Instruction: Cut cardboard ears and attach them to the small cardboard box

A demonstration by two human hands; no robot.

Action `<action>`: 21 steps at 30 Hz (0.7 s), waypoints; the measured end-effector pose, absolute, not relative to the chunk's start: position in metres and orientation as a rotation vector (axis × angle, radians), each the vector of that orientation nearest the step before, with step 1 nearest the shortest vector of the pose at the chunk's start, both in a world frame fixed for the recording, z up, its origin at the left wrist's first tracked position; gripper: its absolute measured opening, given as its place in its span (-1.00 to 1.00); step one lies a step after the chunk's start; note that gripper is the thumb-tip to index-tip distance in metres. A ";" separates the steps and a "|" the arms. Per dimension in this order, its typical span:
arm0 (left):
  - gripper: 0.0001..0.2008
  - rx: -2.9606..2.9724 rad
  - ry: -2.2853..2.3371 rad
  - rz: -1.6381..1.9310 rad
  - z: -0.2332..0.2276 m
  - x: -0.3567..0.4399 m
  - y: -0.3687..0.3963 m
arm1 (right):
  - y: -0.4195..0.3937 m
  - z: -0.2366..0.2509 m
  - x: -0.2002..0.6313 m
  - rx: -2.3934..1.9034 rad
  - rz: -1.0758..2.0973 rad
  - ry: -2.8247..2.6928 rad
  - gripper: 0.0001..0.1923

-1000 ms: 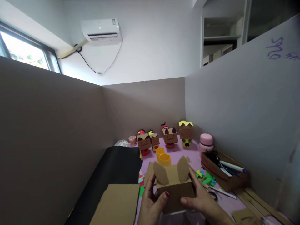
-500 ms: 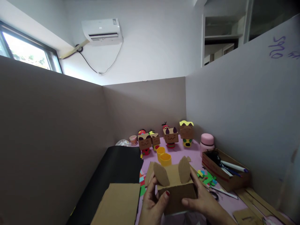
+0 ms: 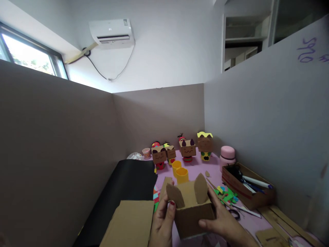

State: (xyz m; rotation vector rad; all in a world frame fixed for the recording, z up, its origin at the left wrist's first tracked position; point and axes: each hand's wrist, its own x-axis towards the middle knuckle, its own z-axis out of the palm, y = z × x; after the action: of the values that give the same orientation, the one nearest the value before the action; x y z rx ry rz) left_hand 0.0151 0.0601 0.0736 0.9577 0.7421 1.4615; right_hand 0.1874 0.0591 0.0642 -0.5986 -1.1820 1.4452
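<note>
A brown cardboard box (image 3: 193,219) with two pointed cardboard ears (image 3: 200,189) on its top edge is held up in front of me. My left hand (image 3: 164,219) grips its left side, the thumb with a red nail resting by the left ear. Around the right side wraps my right hand (image 3: 221,218), its thumb lying across the front face and its fingers behind. The box's front is plain. Beyond it stand two yellow paper rings (image 3: 182,175) on the pink tabletop (image 3: 191,168). A small loose cardboard ear piece (image 3: 207,174) lies behind the box.
Several cardboard-headed figures (image 3: 187,149) line the back. On the right are a pink bottle (image 3: 227,157), a cardboard tray of pens (image 3: 248,187), scissors (image 3: 234,214) and colored paper scraps (image 3: 227,195). A flat cardboard sheet (image 3: 128,223) lies left, over a black surface (image 3: 128,180).
The box has tilted slightly, its left side turning. My left thumb has moved up and left from the front face toward the left ear; the right hand keeps its hold.
</note>
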 end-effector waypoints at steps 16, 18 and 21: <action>-0.15 1.150 0.827 1.655 0.074 0.017 0.059 | 0.060 0.052 0.189 -0.937 0.726 -1.462 0.08; -0.21 1.229 0.882 1.837 0.077 0.017 0.057 | 0.060 0.048 0.190 -1.091 0.339 -1.479 -0.04; -0.30 1.276 0.888 1.943 0.084 0.019 0.051 | 0.061 0.043 0.193 -1.090 -0.198 -1.540 -0.12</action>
State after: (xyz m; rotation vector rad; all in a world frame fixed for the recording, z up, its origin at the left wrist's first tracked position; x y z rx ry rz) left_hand 0.0194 0.0514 0.0837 1.2760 0.8882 1.9428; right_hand 0.1928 0.0613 0.0430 -1.0896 -1.5405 -0.1976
